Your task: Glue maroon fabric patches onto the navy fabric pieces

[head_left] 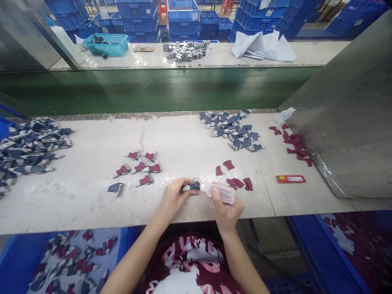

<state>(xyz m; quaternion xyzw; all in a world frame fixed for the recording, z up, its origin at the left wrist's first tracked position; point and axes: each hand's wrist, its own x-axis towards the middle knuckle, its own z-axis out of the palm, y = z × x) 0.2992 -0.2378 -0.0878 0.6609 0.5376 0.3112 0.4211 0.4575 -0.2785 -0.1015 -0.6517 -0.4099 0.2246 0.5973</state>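
My left hand (175,197) pinches a small dark blue and grey part (192,186) over the white table (101,134). In my right hand (228,210) is a translucent white squeeze bottle (225,193), tilted with its nozzle at the right end of that part. Several maroon pieces (235,183) lie just right of the bottle. To the left of my left hand sit several grey parts with maroon faces (145,179), and one with a blue face (115,188). Behind my hands is a pile of blue and grey parts (229,128).
A larger pile of parts (30,147) covers the far left. At the right are more maroon pieces (295,143), a red lighter-like item (290,179) and a metal panel (346,110). Blue bins (128,241) stand below the table edge. A shelf (214,59) runs behind the green strip.
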